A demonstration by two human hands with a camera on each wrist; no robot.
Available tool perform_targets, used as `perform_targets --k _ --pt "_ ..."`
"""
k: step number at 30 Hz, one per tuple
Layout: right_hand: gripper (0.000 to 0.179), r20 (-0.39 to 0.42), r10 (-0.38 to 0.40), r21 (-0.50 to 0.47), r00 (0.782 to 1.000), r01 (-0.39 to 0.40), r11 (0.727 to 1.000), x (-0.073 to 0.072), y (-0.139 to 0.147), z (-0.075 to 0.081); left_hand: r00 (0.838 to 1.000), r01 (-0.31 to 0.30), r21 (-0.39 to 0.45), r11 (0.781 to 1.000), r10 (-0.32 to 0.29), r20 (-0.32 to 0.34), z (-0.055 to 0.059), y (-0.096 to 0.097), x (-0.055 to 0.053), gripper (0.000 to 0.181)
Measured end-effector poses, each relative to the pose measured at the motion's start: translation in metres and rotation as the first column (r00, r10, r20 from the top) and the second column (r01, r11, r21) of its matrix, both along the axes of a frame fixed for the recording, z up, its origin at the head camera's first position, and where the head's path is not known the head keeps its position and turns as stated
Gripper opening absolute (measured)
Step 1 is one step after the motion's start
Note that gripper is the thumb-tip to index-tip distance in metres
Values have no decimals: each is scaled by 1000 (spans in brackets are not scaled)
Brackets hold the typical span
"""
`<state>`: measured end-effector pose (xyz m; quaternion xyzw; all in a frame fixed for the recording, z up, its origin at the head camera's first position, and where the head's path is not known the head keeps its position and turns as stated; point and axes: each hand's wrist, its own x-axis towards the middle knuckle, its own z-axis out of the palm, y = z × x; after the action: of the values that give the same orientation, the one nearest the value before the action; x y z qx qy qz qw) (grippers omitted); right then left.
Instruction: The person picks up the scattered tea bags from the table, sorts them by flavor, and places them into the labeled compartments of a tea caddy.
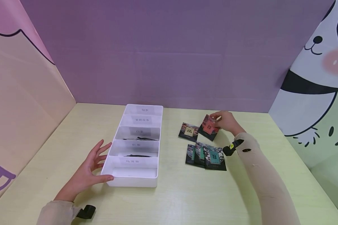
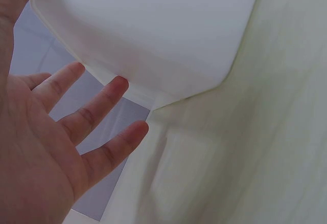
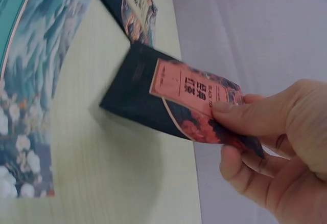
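My right hand pinches a dark tea sachet with a red label by one end, thumb on top and fingers beneath. "BLACK TEA" is printed on that label. In the right wrist view the sachet's far end tilts toward the table, close over it. My left hand is spread along the left side of a white divided box, thumb at its near left corner and fingers straight. From the left wrist view, the left fingertips are right at the box's wall. Dark sachets lie in two of its compartments.
Beside the held sachet lies one with a cream label. Several overlapping sachets with teal labels lie nearer, below my right wrist. A purple backdrop stands at the table's back edge, with printed panels on both sides.
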<state>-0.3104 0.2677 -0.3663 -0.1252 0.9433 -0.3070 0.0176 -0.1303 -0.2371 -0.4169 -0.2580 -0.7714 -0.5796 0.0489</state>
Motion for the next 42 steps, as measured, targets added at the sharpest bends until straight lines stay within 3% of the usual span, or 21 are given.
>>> perform_targets --k 5,16,34,42 --pt "41 -3 -10 -52 1000 10 999 4 -2 6 1000 0 5 1000 -1 10 0 0 -1 122" --pt "37 -16 13 -41 1000 -14 999 12 -8 15 1000 10 17 1000 -10 -9 -1 0 -1 122" --pt "33 -122 16 -107 992 -30 994 26 -16 40 1000 -2 -1 1000 2 -10 -2 0 -4 122" --pt "29 -194 77 -130 978 -104 986 33 -21 40 1000 0 -2 1000 0 -18 -3 0 -3 122"
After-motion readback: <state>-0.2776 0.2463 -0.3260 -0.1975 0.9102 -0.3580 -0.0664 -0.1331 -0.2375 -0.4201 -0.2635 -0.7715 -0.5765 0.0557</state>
